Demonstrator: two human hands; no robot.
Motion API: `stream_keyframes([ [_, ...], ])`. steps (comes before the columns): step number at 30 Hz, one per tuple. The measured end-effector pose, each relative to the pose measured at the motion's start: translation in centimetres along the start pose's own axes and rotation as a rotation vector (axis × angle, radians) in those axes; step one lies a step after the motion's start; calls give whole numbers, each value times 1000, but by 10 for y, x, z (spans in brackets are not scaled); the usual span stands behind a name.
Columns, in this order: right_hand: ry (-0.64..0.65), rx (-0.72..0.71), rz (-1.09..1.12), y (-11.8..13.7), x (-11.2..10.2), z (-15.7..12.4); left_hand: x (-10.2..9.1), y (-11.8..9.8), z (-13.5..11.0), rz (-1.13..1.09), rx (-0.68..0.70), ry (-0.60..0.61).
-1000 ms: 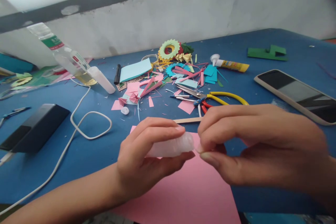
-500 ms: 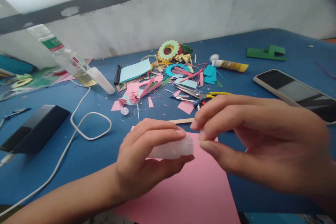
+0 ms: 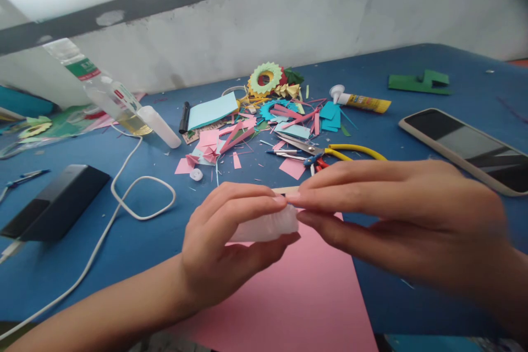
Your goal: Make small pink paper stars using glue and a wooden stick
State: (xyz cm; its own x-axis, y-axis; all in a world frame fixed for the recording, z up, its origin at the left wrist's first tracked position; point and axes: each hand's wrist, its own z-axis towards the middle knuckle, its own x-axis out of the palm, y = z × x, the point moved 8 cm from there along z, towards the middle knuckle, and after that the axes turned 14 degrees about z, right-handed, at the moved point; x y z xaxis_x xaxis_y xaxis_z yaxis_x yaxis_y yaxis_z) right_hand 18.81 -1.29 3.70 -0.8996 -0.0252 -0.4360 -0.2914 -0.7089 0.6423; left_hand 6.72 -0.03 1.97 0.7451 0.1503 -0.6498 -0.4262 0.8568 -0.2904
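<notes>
My left hand (image 3: 235, 245) is wrapped round a translucent white plastic bottle (image 3: 264, 229), which lies sideways with its end pointing right. The fingers cover much of its body. My right hand (image 3: 396, 214) is closed, its thumb and fingertips pressed together against the bottle's right end; whatever is between them is hidden. Below both hands lies a pink paper sheet (image 3: 297, 297) on the blue table. A flat wooden stick (image 3: 284, 191) shows just behind the fingertips.
Paper scraps (image 3: 243, 137), scissors (image 3: 299, 144) and yellow-handled pliers (image 3: 355, 148) lie beyond the hands. A glue tube (image 3: 365, 103) and a phone (image 3: 466, 148) are at right. Left are a dark box-shaped device (image 3: 61, 201), a white cable (image 3: 119, 203) and a clear bottle (image 3: 103, 93).
My right hand has moved left, up to the bottle's end, and its fingers have straightened. The thin clear strand seen between fingertips and bottle no longer shows. The left hand has shifted slightly.
</notes>
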Motion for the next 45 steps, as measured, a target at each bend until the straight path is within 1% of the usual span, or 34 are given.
stream_keyframes([
  [3,20,-8,-24,2,2,0,-1,1,-1,10,-17,-2],
  [7,58,37,-14,-4,7,-4,1,-1,-2,13,4,36],
  [10,108,21,-47,-8,15,-6,4,-2,-2,14,25,64],
  [12,119,5,-78,-9,17,-6,5,-1,-2,18,28,67],
  [14,101,-1,-109,-9,15,-5,5,0,-2,24,24,57],
  [20,-17,-45,-204,-1,1,-2,2,4,-2,56,-10,10],
  [23,-19,-44,-165,-1,1,-2,2,2,-2,54,1,16],
  [28,18,-5,-121,-5,7,-4,4,2,-2,73,3,29],
  [31,2,-23,-171,-3,8,-6,6,1,-3,105,15,15],
  [36,-70,-105,-355,8,7,-11,7,-1,-1,118,30,7],
  [39,-100,-146,-447,15,7,-12,7,0,-1,105,16,-3],
  [42,-108,-135,-480,17,6,-11,6,2,-2,104,-14,-17],
  [45,-81,-108,-454,13,8,-11,5,2,-3,92,-22,-33],
])
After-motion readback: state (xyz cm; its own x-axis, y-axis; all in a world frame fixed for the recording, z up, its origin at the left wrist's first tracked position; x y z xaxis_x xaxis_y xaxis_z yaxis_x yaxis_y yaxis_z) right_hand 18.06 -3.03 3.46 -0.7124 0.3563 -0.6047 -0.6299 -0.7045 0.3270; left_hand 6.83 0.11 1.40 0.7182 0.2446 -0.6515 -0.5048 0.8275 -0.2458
